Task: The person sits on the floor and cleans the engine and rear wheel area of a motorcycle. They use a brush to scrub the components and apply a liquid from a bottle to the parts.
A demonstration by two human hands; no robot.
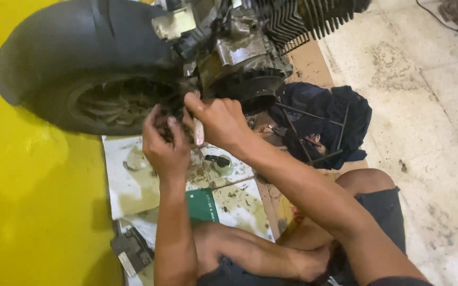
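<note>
Seated cross-legged on a stained tile floor [441, 122], both hands up against a grimy scooter engine [242, 53]. Right hand [216, 119] clenched around a slim pale tool [199, 131], its lower end poking down out of the fist, upper end hidden against the engine casing. Left hand [164, 142] just beside it, fingers curled in toward the dark gap beside the rear wheel [107, 100]; whether anything is held there cannot be told. Above the grip, a black mudguard [75, 39] and the cylinder's cooling fins [303, 21]. Below the hands, soiled white paper [133, 180], a small round part [220, 161] and a green card [201, 204]. Right of the grip, a dark blue rag [340, 114] with thin black rods lying across it. Left of the grip, bright yellow bodywork [27, 201].
</note>
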